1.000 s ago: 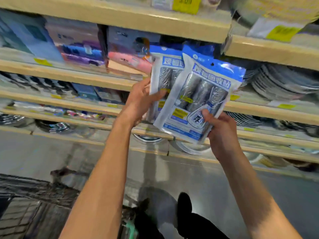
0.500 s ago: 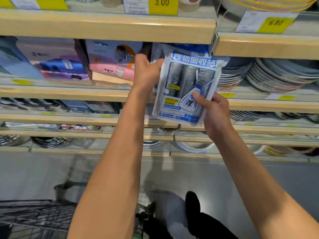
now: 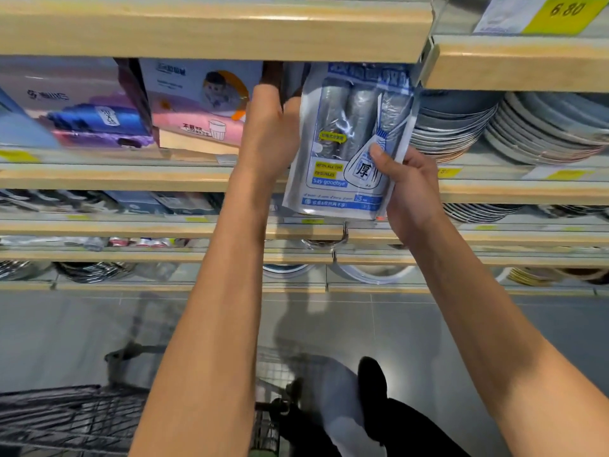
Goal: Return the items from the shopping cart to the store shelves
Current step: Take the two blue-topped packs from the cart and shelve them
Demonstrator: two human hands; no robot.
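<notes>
A person's right hand (image 3: 410, 189) grips the lower right corner of a white-and-blue pack of grey bin-bag rolls (image 3: 349, 140), thumb pressed on its front, holding it upright against the opening of a wooden store shelf (image 3: 211, 31). The left hand (image 3: 268, 133) reaches into the same shelf bay just left of the pack, fingers hidden behind it, so its grasp cannot be told. Boxed goods (image 3: 197, 103) stand to the left, stacked plates (image 3: 543, 127) to the right. A wire shopping cart (image 3: 66, 420) sits below.
</notes>
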